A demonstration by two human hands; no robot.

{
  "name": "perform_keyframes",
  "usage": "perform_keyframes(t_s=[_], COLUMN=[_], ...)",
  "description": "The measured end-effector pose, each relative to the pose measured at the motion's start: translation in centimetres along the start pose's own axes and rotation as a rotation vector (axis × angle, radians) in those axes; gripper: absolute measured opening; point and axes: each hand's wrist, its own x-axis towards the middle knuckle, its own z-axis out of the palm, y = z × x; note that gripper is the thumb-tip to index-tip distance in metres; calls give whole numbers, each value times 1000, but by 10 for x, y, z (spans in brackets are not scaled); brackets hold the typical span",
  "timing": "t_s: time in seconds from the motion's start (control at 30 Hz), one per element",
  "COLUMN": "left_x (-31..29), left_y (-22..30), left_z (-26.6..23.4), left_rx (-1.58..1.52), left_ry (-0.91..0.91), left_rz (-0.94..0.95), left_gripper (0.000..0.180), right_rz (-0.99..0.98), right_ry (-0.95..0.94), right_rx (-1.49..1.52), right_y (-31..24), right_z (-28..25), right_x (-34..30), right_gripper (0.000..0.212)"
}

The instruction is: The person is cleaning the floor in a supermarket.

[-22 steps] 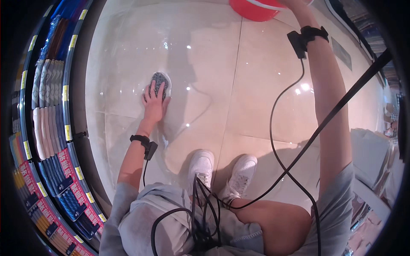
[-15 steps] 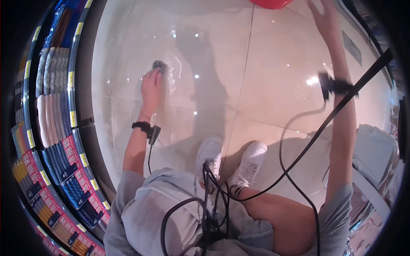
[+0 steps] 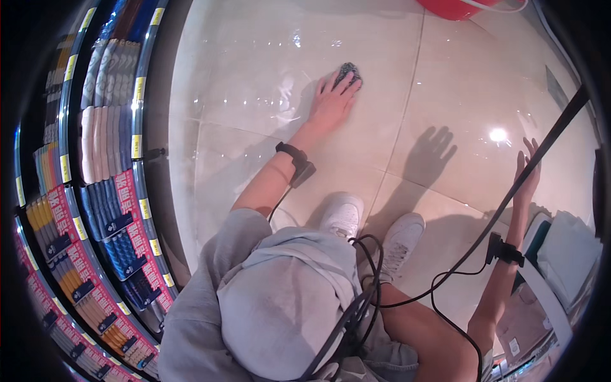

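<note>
My left hand (image 3: pixel 332 102) lies over a dark grey, mesh-like scrubber (image 3: pixel 347 74), its fingers curved onto it and pressing it to the glossy beige tile floor (image 3: pixel 254 83). Wet-looking streaks and bright reflections lie just left of this hand. Off to the right, my right hand (image 3: pixel 527 170) is raised with its fingers apart and holds nothing; a dark pole-like bar crosses in front of part of it. A hand-shaped shadow falls on the tiles between my two hands.
At the far right stands a red bucket (image 3: pixel 453 7) with a pale handle. Shelves (image 3: pixel 137 121) of folded textiles run along the left. Folded cloths (image 3: pixel 566 254) fill a rack at the lower right. My white shoes (image 3: pixel 342 215) and loose black cables (image 3: pixel 407 300) are close by.
My left hand has slid the scrubber right and slightly away across the floor. My right hand has drawn back from beside the red bucket toward the lower right.
</note>
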Motion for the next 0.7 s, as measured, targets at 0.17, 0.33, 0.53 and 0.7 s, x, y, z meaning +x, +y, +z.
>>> perform_keyframes(t_s=[0.17,0.33,0.53,0.7], left_x=[-111,-308,-384,-263], left_y=[-65,-91,-79,-105], left_z=[-37,-120,-138,-130], left_rx=[115,252,51,66], left_ry=[-109,-374,-254,153], left_rz=[-294,-214,-679,-670], left_gripper=[48,51,49,31], right_rz=[-76,-125,-270,-276], right_ry=[-25,-16,-38,-43], right_rx=[37,205,331,269], right_y=[-19,-37,-79,-91], right_z=[7,49,87,70], right_x=[7,19,23,25], right_gripper=[29,28,32,28])
